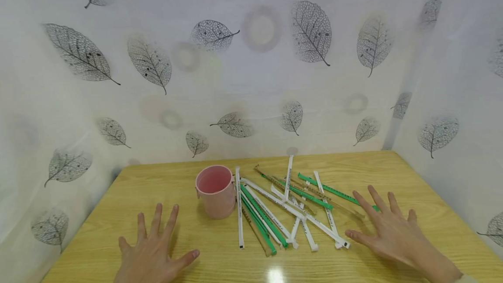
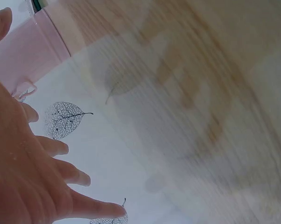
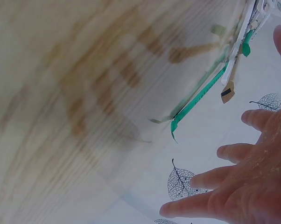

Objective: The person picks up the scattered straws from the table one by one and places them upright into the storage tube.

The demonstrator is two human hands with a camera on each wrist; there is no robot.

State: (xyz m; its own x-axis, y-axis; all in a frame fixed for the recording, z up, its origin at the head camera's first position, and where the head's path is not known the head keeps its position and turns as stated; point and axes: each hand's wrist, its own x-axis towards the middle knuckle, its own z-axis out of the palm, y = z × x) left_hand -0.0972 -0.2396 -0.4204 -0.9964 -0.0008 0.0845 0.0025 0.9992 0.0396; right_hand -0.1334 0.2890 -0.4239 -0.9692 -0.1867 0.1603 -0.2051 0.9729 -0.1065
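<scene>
My left hand (image 1: 153, 250) is spread with straight fingers over the table's left part, holding nothing. Beyond its fingertips stands a pink bucket (image 1: 221, 204), upright, with a small loop on its side; the left wrist view shows the bucket (image 2: 31, 51) past the thumb. Right of the bucket lies a loose, crisscrossed heap of slim wrapped sticks, like packaged straws, in white (image 1: 240, 213), green (image 1: 264, 215) and brown (image 1: 255, 230) sleeves. My right hand (image 1: 394, 232) is also spread and holds nothing, at the heap's right end, its fingertips close to a green stick (image 3: 201, 91).
The sticks and bucket are on a wood-grain table (image 1: 153, 182) with a glossy top that reflects the hands. A pale curtain (image 1: 259, 86) printed with dark leaves hangs behind the table's back edge and along both sides.
</scene>
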